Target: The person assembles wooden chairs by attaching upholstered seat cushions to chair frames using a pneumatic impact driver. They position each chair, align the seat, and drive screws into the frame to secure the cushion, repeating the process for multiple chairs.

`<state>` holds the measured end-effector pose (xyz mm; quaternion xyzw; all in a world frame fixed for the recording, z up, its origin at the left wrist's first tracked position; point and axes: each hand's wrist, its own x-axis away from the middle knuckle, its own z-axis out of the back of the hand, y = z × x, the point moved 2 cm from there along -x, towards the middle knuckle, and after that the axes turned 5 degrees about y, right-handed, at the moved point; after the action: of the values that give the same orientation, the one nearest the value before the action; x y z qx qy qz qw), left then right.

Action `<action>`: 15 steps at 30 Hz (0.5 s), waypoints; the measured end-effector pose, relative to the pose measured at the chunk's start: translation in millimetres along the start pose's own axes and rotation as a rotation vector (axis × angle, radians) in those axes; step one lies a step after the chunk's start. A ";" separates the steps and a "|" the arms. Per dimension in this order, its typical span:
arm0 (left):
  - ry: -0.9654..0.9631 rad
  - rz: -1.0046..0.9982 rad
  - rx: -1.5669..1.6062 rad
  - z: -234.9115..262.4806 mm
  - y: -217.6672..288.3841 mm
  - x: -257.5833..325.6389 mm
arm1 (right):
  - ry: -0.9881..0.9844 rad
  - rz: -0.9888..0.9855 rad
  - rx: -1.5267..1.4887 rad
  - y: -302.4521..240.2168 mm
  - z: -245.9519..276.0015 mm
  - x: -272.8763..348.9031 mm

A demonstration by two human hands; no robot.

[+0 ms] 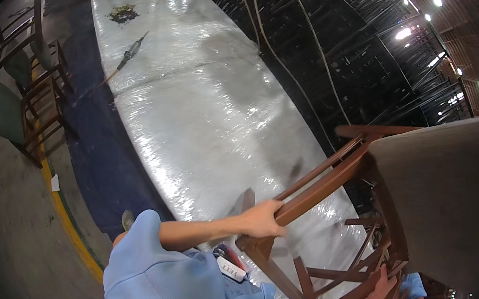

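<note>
A brown wooden chair (324, 189) with a grey upholstered panel (457, 196) is tilted on its side above the near end of a film-wrapped work surface (202, 111). My left hand (262, 220) is closed round a corner of its wooden frame, with the arm stretched out from a light blue sleeve. Lower down, my right hand (382, 288) grips a rail near the crossing wooden bars. The chair frame hides part of that hand. Between frame and panel, the film shows through the bars.
A corded power screwdriver (129, 55) and a heap of small dark hardware (123, 13) lie farther up the surface. Green-seated wooden chairs (8, 114) stand on the floor at left. Stacked black metal frames (341, 39) fill the right side, with pale hoses (298, 5) hanging before them.
</note>
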<state>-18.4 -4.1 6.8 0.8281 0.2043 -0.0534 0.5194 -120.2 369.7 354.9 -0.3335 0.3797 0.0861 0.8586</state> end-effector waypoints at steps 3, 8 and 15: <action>0.097 -0.131 -0.180 119.6 52.7 101.1 | -0.035 0.079 -0.183 -12.2 -52.3 94.9; 0.174 -0.130 -0.782 467.2 244.0 341.5 | -0.238 -0.405 -0.642 -130.9 -316.0 524.3; 0.195 -0.139 -1.309 686.2 493.8 506.6 | -0.478 -0.833 -1.113 -437.4 -523.9 792.7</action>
<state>722.5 -652.1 -43.6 0.3277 0.2933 0.1235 0.8896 296.1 -381.6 -241.9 -0.8089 -0.0760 0.0031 0.5830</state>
